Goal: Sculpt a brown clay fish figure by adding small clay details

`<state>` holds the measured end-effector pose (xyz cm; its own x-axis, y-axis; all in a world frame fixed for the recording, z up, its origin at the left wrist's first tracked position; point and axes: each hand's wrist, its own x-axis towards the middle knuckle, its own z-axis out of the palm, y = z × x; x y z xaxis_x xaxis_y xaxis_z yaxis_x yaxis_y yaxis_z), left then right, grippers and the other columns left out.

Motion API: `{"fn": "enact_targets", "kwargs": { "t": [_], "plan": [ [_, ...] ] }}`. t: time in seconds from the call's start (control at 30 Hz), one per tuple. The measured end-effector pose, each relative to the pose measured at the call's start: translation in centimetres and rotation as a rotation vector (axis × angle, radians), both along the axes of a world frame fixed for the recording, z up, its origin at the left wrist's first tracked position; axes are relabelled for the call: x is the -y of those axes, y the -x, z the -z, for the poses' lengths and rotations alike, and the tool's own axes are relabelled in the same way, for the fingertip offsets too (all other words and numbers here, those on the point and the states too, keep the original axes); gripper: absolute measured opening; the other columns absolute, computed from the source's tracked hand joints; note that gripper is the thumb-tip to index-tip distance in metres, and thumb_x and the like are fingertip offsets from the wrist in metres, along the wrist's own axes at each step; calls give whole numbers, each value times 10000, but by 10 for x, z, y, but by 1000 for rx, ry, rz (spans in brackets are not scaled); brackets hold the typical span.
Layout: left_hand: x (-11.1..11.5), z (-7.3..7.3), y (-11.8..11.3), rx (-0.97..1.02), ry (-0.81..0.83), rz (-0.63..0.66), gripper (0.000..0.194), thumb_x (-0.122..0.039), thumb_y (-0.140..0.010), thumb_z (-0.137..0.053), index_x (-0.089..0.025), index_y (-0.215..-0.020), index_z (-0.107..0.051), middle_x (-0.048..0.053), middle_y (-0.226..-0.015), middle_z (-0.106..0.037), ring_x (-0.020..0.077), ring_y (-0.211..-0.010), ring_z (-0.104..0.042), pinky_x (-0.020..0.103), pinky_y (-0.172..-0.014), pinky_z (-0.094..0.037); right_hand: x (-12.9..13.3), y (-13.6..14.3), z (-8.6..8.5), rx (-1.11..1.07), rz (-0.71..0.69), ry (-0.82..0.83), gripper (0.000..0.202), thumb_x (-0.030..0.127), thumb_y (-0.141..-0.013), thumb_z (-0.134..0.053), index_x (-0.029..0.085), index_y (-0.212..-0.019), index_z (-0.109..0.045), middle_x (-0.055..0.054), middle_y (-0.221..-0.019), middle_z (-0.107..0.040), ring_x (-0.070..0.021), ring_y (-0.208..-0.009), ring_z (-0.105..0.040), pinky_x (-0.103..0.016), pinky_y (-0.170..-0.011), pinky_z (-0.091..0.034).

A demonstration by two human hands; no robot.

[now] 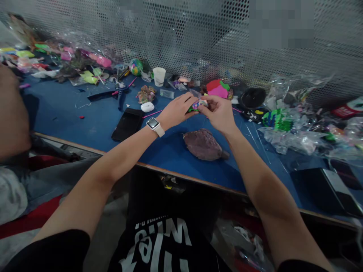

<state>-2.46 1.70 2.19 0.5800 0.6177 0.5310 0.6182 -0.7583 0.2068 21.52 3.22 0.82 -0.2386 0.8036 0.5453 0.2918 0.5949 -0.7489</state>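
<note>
A small multicoloured lump (pixel 197 105) (green, purple and white show between the fingers) is pinched in both hands, held over the blue surface (pixel 167 151). The left hand (pixel 178 108) closes round one end, and the right hand (pixel 217 112) grips the other between thumb and fingers. Nearer the person, below the hands, lies a dark purplish, pod-shaped piece (pixel 203 144), touched by neither hand. A watch (pixel 153 123) sits on the left wrist; near it are a black phone (pixel 127 124) and a white case (pixel 147 107). Farther back stand a speckled lump (pixel 146 94) and a white cup (pixel 159 76), with red, pink and green pieces (pixel 217 88) behind the right hand. A perforated screen (pixel 176 34) runs along the far edge.
</note>
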Motion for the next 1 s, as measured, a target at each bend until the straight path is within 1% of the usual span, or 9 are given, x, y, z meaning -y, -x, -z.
{"fn": "enact_targets", "kwargs": {
  "t": [0.1, 0.2, 0.33, 0.43, 0.57, 0.7, 0.83, 0.93, 1.0],
  "plan": [
    [1, 2, -2, -42, -13, -3, 369, -368, -1204, -547, -131, -1467, -654, 221, -1433, -703, 374, -1373, -691, 537, -1186, -586, 4, 0, -2, 14, -15, 8, 664, 858, -891, -897, 285, -1221, -834, -74, -928, -819, -297, -824, -799, -536, -796, -709],
    [0, 1, 0, -92, -13, -10, 353, -388, -1205, -498, -134, -1367, -683, 209, -1329, -722, 363, -1266, -715, 521, -1114, -591, 12, 3, -10, 93, 3, -128, 548, 806, -985, -834, 283, -1146, -857, -91, -957, -818, -307, -848, -787, -547, -803, -686],
    [-8, 0, 7, -84, -6, -1, 298, -398, -1191, -479, -185, -1211, -685, 165, -1193, -741, 332, -1117, -730, 467, -979, -580, 21, 5, -23, 268, 16, -330, 310, 571, -1119, -745, 285, -1124, -864, -104, -1054, -841, -322, -945, -787, -540, -860, -670],
    [-16, 0, 12, -38, -14, 24, 265, -409, -1181, -495, -226, -1066, -647, 137, -1093, -745, 317, -1061, -729, 450, -939, -561, 24, 4, -28, 349, -4, -398, 199, 387, -1145, -691, 281, -1164, -858, -100, -1118, -850, -316, -1001, -789, -526, -904, -665],
    [-25, 2, 17, -19, -22, 22, 273, -391, -1177, -463, -248, -990, -602, 124, -1040, -739, 307, -1027, -723, 447, -919, -553, 26, 3, -30, 337, -32, -449, 182, 324, -1142, -680, 270, -1167, -852, -97, -1114, -848, -296, -978, -788, -499, -881, -662],
    [-25, 5, 16, -51, -10, -40, 287, -374, -1180, -408, -243, -1038, -620, 143, -1084, -755, 321, -1061, -732, 463, -943, -565, 28, 4, -29, 269, -42, -359, 230, 441, -1148, -684, 271, -1123, -837, -84, -1035, -830, -263, -850, -774, -474, -808, -653],
    [-19, 8, 8, -82, -3, -115, 296, -333, -1176, -388, -225, -1140, -661, 173, -1184, -767, 336, -1118, -742, 490, -999, -582, 30, 8, -25, 81, -78, -151, 432, 717, -1069, -754, 290, -1085, -814, -44, -893, -782, -228, -697, -734, -474, -757, -660],
    [-20, 12, 4, -80, -5, -156, 289, -300, -1166, -410, -216, -1201, -685, 177, -1216, -768, 338, -1124, -751, 501, -1019, -593, 32, 10, -25, 15, -83, -34, 626, 916, -956, -765, 302, -1081, -783, -30, -839, -750, -226, -695, -723, -467, -749, -679],
    [-24, 16, 7, -81, 28, -229, 273, -266, -1151, -439, -204, -1197, -701, 178, -1205, -779, 339, -1120, -761, 501, -1024, -601, 31, 8, -30, -14, -53, -34, 708, 995, -947, -688, 315, -1125, -771, -35, -857, -738, -236, -728, -739, -463, -742, -688]
  ]
}}
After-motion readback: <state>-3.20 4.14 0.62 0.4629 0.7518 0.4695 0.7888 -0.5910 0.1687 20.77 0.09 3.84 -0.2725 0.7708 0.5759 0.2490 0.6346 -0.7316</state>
